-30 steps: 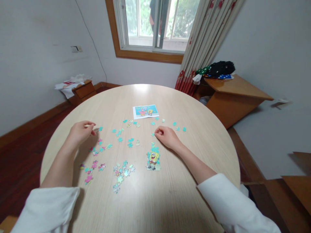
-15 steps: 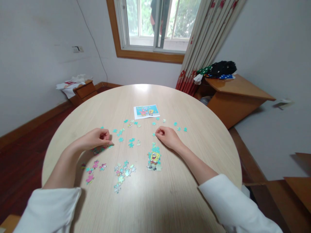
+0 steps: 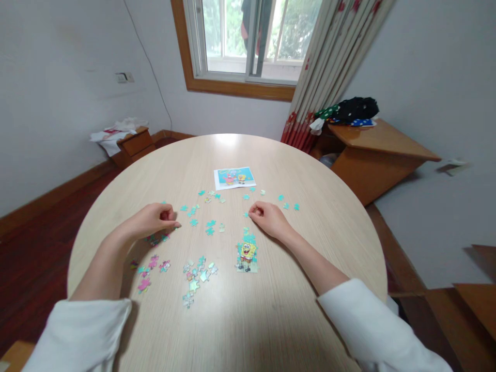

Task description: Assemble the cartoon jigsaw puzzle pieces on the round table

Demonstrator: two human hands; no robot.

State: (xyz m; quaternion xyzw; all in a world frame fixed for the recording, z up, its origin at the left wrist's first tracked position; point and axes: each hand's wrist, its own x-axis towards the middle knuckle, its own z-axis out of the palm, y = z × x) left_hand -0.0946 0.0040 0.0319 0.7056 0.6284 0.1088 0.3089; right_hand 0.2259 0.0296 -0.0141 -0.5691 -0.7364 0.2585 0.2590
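Note:
My left hand (image 3: pixel 155 219) is closed with its fingers curled, above a small pile of puzzle pieces (image 3: pixel 157 239); a bit of a greenish puzzle piece shows at its thumb tip. At the middle of the table, my right hand (image 3: pixel 268 218) pinches the edge of a teal puzzle piece (image 3: pixel 246 214) at the tabletop. Just below it lies a joined section of puzzle (image 3: pixel 247 253) with a yellow cartoon figure on it. A printed reference picture (image 3: pixel 234 178) with a pink and a yellow figure rests farther back.
Loose teal pieces (image 3: pixel 210 227) lie scattered across the middle of the round wooden table (image 3: pixel 294 320). Pink pieces (image 3: pixel 144 284) and a mixed cluster (image 3: pixel 194 285) lie at the front left. A wooden cabinet (image 3: pixel 383 142) with cloths on it stands behind, at right.
The greenish piece at my left thumb has risen slightly along with the hand. My right hand stays at the same teal piece.

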